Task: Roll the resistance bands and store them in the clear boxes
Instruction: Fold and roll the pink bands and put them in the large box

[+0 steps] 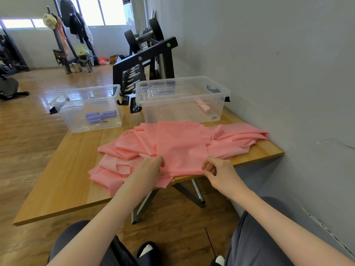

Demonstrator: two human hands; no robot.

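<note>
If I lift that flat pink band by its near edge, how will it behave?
The pink band will probably drape limply; its neighbours lie in soft folds. It looks thin, so likely light. It may drag the pile of pink bands beneath it.

The pink bands (180, 144) look thin, matt and rubbery (creased in places); the boxes (92, 108) are clear glossy plastic; the tabletop (73, 160) is smooth varnished wood.

Head-worn view, forward and down
</note>
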